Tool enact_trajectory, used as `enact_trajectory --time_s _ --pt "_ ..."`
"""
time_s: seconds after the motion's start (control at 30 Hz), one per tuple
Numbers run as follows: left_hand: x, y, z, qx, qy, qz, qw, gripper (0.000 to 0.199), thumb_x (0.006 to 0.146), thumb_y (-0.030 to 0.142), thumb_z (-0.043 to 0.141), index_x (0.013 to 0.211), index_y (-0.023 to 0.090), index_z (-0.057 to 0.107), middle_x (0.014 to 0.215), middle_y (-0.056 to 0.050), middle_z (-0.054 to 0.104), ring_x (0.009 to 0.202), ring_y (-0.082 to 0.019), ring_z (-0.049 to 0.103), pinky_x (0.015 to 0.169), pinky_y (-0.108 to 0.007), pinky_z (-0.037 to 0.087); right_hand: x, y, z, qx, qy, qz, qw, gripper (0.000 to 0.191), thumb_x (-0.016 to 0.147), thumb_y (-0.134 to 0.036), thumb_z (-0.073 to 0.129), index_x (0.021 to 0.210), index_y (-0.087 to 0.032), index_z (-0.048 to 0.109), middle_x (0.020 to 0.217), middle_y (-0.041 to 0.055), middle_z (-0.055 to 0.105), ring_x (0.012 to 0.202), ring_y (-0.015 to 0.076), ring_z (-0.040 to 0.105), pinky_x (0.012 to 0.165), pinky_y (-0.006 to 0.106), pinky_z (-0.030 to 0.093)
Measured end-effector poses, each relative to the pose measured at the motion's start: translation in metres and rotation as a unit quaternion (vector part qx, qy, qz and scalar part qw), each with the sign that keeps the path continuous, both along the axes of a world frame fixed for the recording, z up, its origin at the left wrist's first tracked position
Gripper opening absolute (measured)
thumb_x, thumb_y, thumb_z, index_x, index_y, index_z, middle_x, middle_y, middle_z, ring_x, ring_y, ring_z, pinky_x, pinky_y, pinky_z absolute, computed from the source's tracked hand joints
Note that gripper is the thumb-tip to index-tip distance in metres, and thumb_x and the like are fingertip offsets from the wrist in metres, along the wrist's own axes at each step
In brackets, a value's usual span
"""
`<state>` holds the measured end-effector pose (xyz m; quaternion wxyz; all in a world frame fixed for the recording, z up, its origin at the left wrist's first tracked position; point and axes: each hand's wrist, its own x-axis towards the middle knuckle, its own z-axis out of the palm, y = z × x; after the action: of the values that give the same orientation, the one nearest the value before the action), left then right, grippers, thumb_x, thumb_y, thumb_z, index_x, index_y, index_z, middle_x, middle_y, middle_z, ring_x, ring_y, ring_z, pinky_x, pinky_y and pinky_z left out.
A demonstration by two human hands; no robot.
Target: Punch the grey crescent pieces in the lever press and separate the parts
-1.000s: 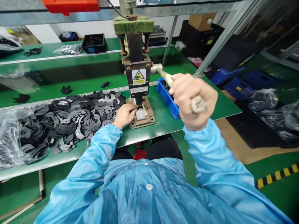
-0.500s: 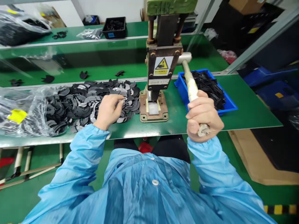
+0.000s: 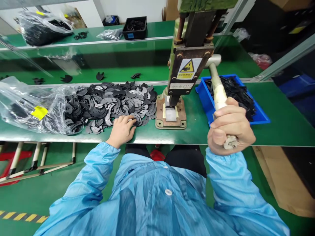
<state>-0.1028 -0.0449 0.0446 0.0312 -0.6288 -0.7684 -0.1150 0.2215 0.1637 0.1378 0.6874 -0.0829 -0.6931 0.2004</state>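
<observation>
My right hand (image 3: pixel 231 127) is wrapped round the pale, taped lever handle (image 3: pixel 218 86) of a hand press (image 3: pixel 190 52). My left hand (image 3: pixel 122 130) rests at the near edge of a pile of dark grey curved flat pieces (image 3: pixel 115 101), thumb apart from the index finger. Its fingertips touch or hover just over the pieces; whether one is pinched underneath is hidden. Below the press ram, a whitish block (image 3: pixel 170 114) sits on the rusty base plate (image 3: pixel 182 114), left of the handle.
A blue bin (image 3: pixel 261 118) of black parts stands right of the press. Left of the pile lies a clear plastic bag (image 3: pixel 29 111) with a yellow label. Several loose pieces lie behind the pile. A black tray (image 3: pixel 125 33) and another filled bag (image 3: pixel 41 29) sit on the back shelf.
The view has shifted, so the bench appears further right. My left hand has come from over the pile to its near edge. My right hand still grips the lever.
</observation>
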Motion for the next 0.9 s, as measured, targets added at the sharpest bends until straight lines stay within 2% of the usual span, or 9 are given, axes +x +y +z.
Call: enact_trajectory --time_s 0.23,0.37,0.47,0.6,0.67,0.73,0.8,0.87,0.9 --pt "0.002 0.021 0.002 0.036 -0.027 -0.048 0.998 0.028 0.104 0.036 0.061 0.125 0.023 0.074 0.14 -0.015 0.073 0.129 -0.038 0.059 0.102 -0.057 0.043 -0.001 0.0 0.0 0.0 -0.004 -0.012 1.0 0.044 0.089 -0.056 0.074 0.063 -0.027 0.054 0.059 -0.0009 0.061 0.079 0.0235 0.07 0.109 0.073 0.052" --pt "0.009 0.033 0.006 0.044 -0.038 -0.092 0.994 0.021 0.106 0.032 0.058 0.118 0.024 0.075 0.136 -0.014 0.075 0.129 -0.035 0.061 0.104 -0.055 0.042 -0.002 0.001 -0.001 0.008 0.009 -0.008 1.0 0.042 0.089 -0.054 0.074 0.063 -0.027 0.054 0.059 -0.0011 0.06 0.078 0.0232 0.07 0.108 0.072 0.053" --pt "0.006 0.035 0.01 0.07 -0.053 -0.097 0.991 0.022 0.106 0.028 0.057 0.121 0.025 0.073 0.138 -0.013 0.075 0.13 -0.034 0.063 0.106 -0.054 0.043 -0.001 0.001 -0.001 0.015 -0.002 -0.001 1.0 0.038 0.09 -0.052 0.074 0.067 -0.028 0.056 0.062 -0.0013 0.063 0.08 0.0232 0.07 0.11 0.072 0.053" --pt "-0.002 0.013 0.01 0.197 -0.058 0.006 0.979 0.026 0.105 0.029 0.059 0.128 0.024 0.071 0.137 -0.014 0.074 0.13 -0.034 0.064 0.11 -0.052 0.043 -0.001 0.0 -0.001 0.017 -0.005 0.001 1.0 0.038 0.092 -0.051 0.074 0.068 -0.028 0.057 0.063 -0.0013 0.063 0.082 0.0226 0.071 0.111 0.071 0.054" --pt "0.004 -0.006 0.005 0.216 -0.049 0.033 0.975 0.027 0.104 0.033 0.063 0.128 0.025 0.071 0.132 -0.014 0.076 0.127 -0.034 0.066 0.109 -0.052 0.044 -0.002 0.002 -0.002 0.023 0.004 -0.005 1.0 0.041 0.093 -0.052 0.074 0.067 -0.027 0.055 0.062 -0.002 0.062 0.082 0.0212 0.07 0.111 0.069 0.055" --pt "0.019 -0.024 -0.004 0.178 -0.036 0.019 0.983 0.034 0.104 0.04 0.066 0.134 0.025 0.07 0.134 -0.014 0.076 0.125 -0.034 0.066 0.107 -0.051 0.044 -0.003 0.004 -0.004 0.035 0.011 -0.012 0.999 0.045 0.094 -0.055 0.073 0.066 -0.026 0.053 0.062 -0.0034 0.06 0.082 0.0191 0.07 0.11 0.067 0.057" --pt "0.039 -0.037 -0.014 0.115 -0.022 -0.01 0.993 0.049 0.102 0.048 0.069 0.145 0.023 0.066 0.144 -0.016 0.073 0.127 -0.036 0.065 0.106 -0.051 0.044 -0.004 0.008 -0.006 0.056 0.014 -0.014 0.998 0.048 0.095 -0.056 0.071 0.066 -0.024 0.051 0.063 -0.0055 0.06 0.084 0.0165 0.071 0.11 0.064 0.059" --pt "0.058 -0.044 -0.023 0.072 -0.009 -0.029 0.997 0.062 0.102 0.053 0.07 0.154 0.019 0.061 0.153 -0.018 0.067 0.129 -0.037 0.063 0.104 -0.052 0.045 -0.004 0.011 -0.008 0.074 0.011 -0.006 0.997 0.048 0.095 -0.055 0.071 0.066 -0.022 0.05 0.065 -0.0071 0.06 0.087 0.0146 0.073 0.111 0.06 0.06" --pt "0.066 -0.045 -0.027 0.064 -0.005 -0.037 0.997 0.062 0.103 0.051 0.069 0.154 0.018 0.061 0.154 -0.018 0.067 0.127 -0.037 0.063 0.103 -0.051 0.046 -0.004 0.013 -0.008 0.076 0.012 -0.001 0.997 0.049 0.095 -0.054 0.072 0.066 -0.022 0.05 0.066 -0.0072 0.061 0.088 0.0141 0.073 0.112 0.059 0.06"
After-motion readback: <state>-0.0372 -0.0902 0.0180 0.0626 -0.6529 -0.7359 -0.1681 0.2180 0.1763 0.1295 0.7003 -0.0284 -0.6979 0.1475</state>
